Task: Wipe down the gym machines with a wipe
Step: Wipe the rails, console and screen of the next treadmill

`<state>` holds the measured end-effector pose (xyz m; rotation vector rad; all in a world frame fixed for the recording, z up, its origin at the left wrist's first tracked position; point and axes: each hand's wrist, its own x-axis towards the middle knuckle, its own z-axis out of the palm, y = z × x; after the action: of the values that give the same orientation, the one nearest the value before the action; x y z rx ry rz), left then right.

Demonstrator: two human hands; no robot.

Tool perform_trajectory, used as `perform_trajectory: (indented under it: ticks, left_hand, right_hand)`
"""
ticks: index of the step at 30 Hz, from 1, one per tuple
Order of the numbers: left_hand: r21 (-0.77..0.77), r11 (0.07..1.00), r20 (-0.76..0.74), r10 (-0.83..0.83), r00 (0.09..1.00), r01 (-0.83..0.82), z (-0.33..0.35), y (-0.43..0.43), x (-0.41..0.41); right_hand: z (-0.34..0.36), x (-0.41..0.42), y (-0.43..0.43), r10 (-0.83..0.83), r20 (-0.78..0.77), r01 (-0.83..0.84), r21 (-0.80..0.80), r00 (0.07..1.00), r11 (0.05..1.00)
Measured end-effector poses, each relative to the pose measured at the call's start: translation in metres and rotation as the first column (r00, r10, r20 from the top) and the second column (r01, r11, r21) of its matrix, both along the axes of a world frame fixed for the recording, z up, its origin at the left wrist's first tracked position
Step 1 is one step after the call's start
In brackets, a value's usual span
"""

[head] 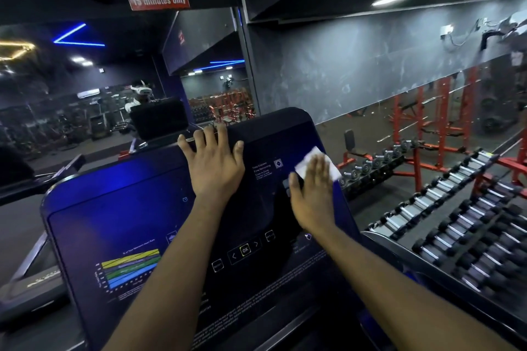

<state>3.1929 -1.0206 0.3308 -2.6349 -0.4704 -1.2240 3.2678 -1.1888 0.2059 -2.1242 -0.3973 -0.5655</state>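
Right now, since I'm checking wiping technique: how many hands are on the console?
2. The left hand lies flat at the top edge of the console, fingers reaching over it; the right hand presses the wipe flat on its right side.

I'm standing in a gym: a treadmill console (137,208) sits before me, rows of dumbbells (445,225) lie to my right, and red weight frames (445,111) stand beyond them.
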Motion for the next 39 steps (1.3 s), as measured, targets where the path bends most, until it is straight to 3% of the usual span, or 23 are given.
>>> perform_trajectory:
  ticks: [4, 8, 13, 17, 22, 25, 27, 33, 39]
  left_hand:
    - [-0.001, 1.000, -0.003, -0.012, 1.000, 0.012, -0.001, -0.001, -0.001]
    - [-0.004, 1.000, -0.002, -0.028, 1.000, 0.028, -0.003, 0.000, -0.004]
    - [-0.007, 1.000, -0.025, -0.022, 0.999, 0.022, -0.002, -0.002, -0.007]
    - [-0.020, 1.000, -0.067, -0.013, 0.998, 0.011, -0.002, -0.004, -0.006]
    - [-0.005, 1.000, -0.086, 0.013, 0.996, -0.013, -0.004, -0.004, -0.005]
    - [0.003, 1.000, -0.088, 0.016, 0.996, -0.016, -0.005, -0.003, -0.006]
    - [0.003, 1.000, -0.087, 0.014, 0.996, -0.014, -0.005, -0.003, -0.006]
    - [-0.003, 1.000, -0.080, 0.014, 0.997, -0.015, -0.004, -0.005, -0.008]
    - [-0.005, 1.000, -0.067, -0.004, 0.998, 0.003, -0.003, -0.005, -0.013]
  right_hand:
    - [0.023, -0.024, 0.030, 0.176, 0.168, -0.147, -0.169, 0.970, 0.975]
    - [-0.037, -0.080, 0.022, 0.265, 0.201, -0.221, -0.215, 0.943, 0.951]
    - [-0.092, -0.071, -0.015, 0.068, 0.057, -0.063, -0.082, 0.996, 0.995]
    - [-0.047, -0.018, -0.019, -0.064, -0.109, 0.073, 0.086, 0.992, 0.994]
    - [0.021, 0.011, 0.001, 0.083, 0.069, -0.081, -0.034, 0.994, 0.996]
    - [-0.008, -0.012, 0.002, 0.117, 0.161, -0.095, -0.134, 0.980, 0.986]
    - [-0.041, -0.029, -0.006, 0.078, 0.158, -0.060, -0.114, 0.984, 0.992]
    - [-0.125, -0.063, -0.028, -0.071, -0.103, 0.081, 0.087, 0.992, 0.993]
    - [-0.135, -0.054, -0.043, -0.163, -0.326, 0.236, 0.201, 0.931, 0.951]
